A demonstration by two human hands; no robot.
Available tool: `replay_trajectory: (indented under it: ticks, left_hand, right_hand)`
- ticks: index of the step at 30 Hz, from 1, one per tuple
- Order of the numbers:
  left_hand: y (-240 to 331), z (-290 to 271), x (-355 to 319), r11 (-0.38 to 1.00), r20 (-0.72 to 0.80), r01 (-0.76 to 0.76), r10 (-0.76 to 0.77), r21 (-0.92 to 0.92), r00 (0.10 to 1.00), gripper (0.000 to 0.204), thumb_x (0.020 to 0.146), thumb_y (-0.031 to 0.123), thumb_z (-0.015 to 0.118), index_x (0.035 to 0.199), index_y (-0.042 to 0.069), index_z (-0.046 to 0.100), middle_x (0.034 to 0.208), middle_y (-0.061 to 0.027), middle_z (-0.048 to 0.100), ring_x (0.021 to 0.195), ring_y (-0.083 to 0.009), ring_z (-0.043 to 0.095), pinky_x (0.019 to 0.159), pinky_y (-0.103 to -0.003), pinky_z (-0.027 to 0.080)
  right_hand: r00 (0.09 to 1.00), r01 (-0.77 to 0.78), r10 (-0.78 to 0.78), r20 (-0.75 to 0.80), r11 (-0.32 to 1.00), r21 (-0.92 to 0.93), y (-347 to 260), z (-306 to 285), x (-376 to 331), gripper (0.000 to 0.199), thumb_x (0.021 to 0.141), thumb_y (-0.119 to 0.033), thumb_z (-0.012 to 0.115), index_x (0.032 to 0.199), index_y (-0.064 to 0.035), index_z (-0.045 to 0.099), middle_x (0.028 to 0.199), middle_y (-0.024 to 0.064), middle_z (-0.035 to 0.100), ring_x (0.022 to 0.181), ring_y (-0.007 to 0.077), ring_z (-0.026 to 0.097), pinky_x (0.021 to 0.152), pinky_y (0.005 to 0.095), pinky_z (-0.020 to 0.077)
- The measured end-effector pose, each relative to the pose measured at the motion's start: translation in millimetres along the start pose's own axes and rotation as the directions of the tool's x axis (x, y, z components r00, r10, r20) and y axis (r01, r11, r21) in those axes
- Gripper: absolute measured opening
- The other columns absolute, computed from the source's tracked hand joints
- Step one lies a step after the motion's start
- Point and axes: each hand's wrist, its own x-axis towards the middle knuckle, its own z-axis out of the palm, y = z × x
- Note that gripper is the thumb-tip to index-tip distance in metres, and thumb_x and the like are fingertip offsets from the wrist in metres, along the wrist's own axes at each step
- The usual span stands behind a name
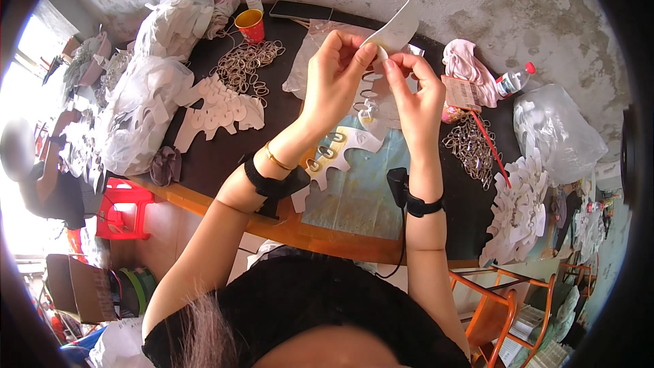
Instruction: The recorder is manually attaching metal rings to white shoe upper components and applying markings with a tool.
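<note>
Above the table's far middle, my left hand (334, 78) and my right hand (417, 99) pinch a thin white sheet (398, 27) between thumbs and fingertips. Its upper part stands up beyond my fingers; the pinched edge is partly hidden. Below my hands, white cut-out pieces (355, 139) carry oval metal rings (336, 138) and lie partly on a bluish clear mat (364, 191). A crumpled clear plastic sheet (300, 71) lies behind my left hand.
To the left are loose metal rings (248, 65), a red cup (250, 26), white cut-outs (221, 105) and stuffed plastic bags (143, 109). To the right lie more rings (470, 146), a red stick (492, 150), white cut-outs (518, 211) and a red-capped bottle (514, 80). Another person (51, 191) is at far left.
</note>
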Motion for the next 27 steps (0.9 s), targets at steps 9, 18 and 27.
replay_trajectory:
  ticks: [9,18,27]
  left_hand:
    - [-4.9,7.5,-7.4,0.964,-0.031,-0.18,0.189,0.195,0.981,0.013,0.086,0.006,0.061,0.087,-0.003,0.052,0.08,-0.0099,0.065,0.075,-0.0104,0.063,0.065,-0.022,0.05]
    - [-9.3,10.4,-7.8,0.97,-0.061,-0.172,0.185,0.169,0.981,0.012,0.085,0.004,0.062,0.085,-0.002,0.052,0.079,-0.0091,0.065,0.074,-0.0092,0.062,0.064,-0.022,0.05]
    - [1.2,8.4,-8.4,0.981,-0.012,-0.113,0.116,0.156,0.993,0.01,0.088,0.005,0.058,0.087,-0.001,0.05,0.085,-0.0073,0.064,0.078,-0.0076,0.06,0.071,-0.02,0.049]
  right_hand:
    - [0.995,-0.091,0.091,-0.032,0.996,0.012,9.2,1.5,-2.6,0.01,0.074,-0.002,0.067,0.074,0.0008,0.058,0.067,0.0022,0.058,0.065,0.0073,0.049,0.064,0.0228,0.0417]
    - [0.987,0.111,-0.13,-0.098,0.978,-0.176,8.1,1.9,-1.8,0.013,0.07,0.003,0.069,0.072,-0.0002,0.056,0.066,0.003,0.058,0.058,0.008,0.049,0.057,0.0232,0.0423]
    - [0.997,0.029,-0.036,-0.076,0.995,-0.092,2.6,0.8,-1.2,0.013,0.072,0.0,0.069,0.073,0.0012,0.056,0.068,0.0043,0.058,0.063,0.0098,0.05,0.062,0.0237,0.0427]
